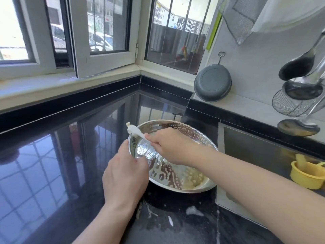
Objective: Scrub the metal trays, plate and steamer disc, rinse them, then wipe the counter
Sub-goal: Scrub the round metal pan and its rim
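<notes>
Our left hand (125, 170) grips the near-left rim of the steamer disc (173, 156), fingers curled over the edge. Our right hand (171, 146) clamps a white cloth (134, 131) pressed on the far-left rim. Disc is round, shiny, perforated, streaked with suds, lying on the black counter (61, 164) just left of the sink (260, 152). Foam blobs (192, 210) sit on the counter. Windows (105, 27) behind; ladles (299, 67) hang at right.

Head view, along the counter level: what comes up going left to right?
Left hand → soapy metal tray → sink → yellow cup. The right hand holding the white cloth overlaps the tray, so it is left out.
</notes>
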